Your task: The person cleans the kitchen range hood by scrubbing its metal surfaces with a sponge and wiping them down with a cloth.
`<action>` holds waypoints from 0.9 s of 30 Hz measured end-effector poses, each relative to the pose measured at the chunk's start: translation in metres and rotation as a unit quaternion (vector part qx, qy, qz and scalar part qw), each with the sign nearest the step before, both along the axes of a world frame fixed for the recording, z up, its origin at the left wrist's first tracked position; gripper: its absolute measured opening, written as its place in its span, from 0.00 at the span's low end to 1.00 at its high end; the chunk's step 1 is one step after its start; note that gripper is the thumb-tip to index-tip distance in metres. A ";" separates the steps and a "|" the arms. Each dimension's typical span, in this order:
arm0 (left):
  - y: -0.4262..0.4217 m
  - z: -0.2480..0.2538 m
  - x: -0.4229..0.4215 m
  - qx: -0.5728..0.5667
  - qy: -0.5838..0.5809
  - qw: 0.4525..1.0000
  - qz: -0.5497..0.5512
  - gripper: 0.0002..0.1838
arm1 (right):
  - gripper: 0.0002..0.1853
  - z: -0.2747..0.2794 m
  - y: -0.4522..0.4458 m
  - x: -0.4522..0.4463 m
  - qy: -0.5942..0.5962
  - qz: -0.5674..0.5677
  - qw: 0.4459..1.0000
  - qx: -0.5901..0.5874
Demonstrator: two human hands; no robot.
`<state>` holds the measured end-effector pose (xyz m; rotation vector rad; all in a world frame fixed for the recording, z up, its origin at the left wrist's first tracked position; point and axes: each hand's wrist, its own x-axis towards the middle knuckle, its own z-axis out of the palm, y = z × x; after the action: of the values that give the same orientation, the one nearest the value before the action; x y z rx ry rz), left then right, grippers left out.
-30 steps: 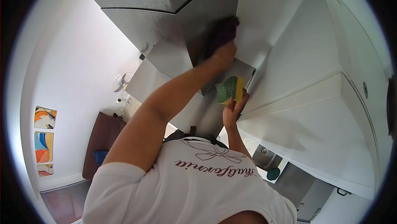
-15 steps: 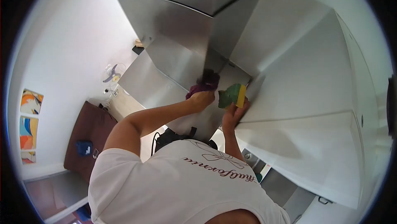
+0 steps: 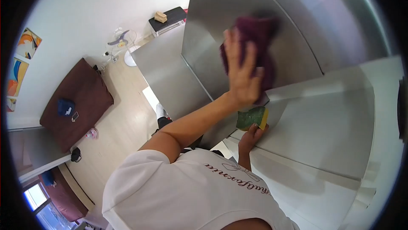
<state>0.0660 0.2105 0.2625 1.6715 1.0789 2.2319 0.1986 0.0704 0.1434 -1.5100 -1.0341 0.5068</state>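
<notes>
My left hand (image 3: pixel 243 70) holds a dark purple cloth (image 3: pixel 262 34) against the stainless-steel refrigerator door (image 3: pixel 208 34). Its fingers are stretched over the cloth, whose far end is blurred by motion. Lower and to the right, my right hand (image 3: pixel 251 138) grips a scouring sponge (image 3: pixel 253 118) with a green pad and a yellow side. The sponge is raised beside the refrigerator's edge, near the white cabinet. Part of the right hand's fingers is hidden behind the sponge.
White cabinet panels (image 3: pixel 306 174) rise close on my right. On the left are a brown mattress-like seat (image 3: pixel 80 98) with a blue item (image 3: pixel 66 107) on it, a fan (image 3: pixel 121 43) and a black-topped unit (image 3: pixel 170 19). Pale floor (image 3: pixel 123 115) lies between.
My left hand has moved up and right with the cloth, from bunched low to spread on the steel door. The sponge stays in my right hand, slightly lower and further right. The view has turned.
</notes>
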 end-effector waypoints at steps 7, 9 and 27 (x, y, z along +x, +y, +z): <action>0.020 -0.216 -0.014 -0.325 -0.246 0.912 0.035 0.31 | 0.13 -0.004 0.002 0.006 0.060 0.026 0.995 -0.073; 0.027 -0.221 -0.015 -0.376 -0.330 0.865 0.047 0.31 | 0.13 -0.010 0.001 0.013 0.071 0.029 0.995 -0.070; 0.104 -0.135 -0.131 -0.251 -0.198 0.947 0.009 0.16 | 0.13 -0.010 0.037 -0.050 0.096 0.001 0.993 -0.075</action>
<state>-0.0649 0.3149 0.1271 0.9625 1.3899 1.9512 0.1487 0.1075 0.1334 -1.5585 -0.8637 0.7298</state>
